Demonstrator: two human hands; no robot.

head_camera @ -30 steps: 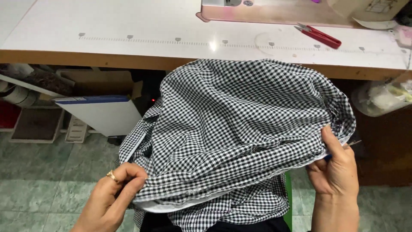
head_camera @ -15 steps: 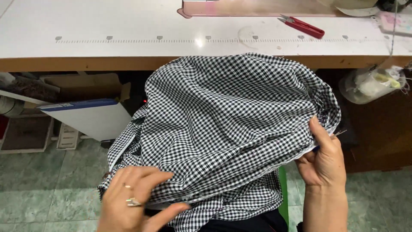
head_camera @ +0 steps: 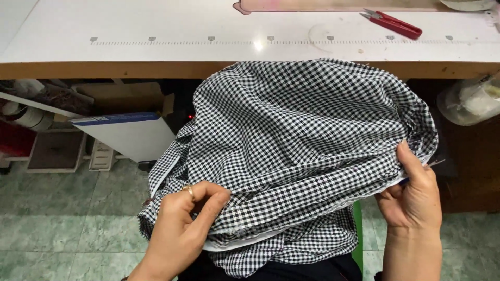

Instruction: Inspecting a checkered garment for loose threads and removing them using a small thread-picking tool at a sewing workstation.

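Observation:
A black-and-white checked garment lies bunched over my lap, below the front edge of the white sewing table. My left hand, with a ring on one finger, pinches the garment's lower left edge, fingers curled into the fabric. At the garment's right side my right hand grips a fold, thumb on top. A white inner edge of the fabric runs between the two hands.
Red-handled thread snips lie on the table at the back right, next to a pink base. A plastic bag hangs under the table at right. A white board and boxes stand under the table at left, above a green tiled floor.
My left hand went from lying flat on the fabric to curling up and pinching its edge. The right hand kept its grip. The view moved slightly.

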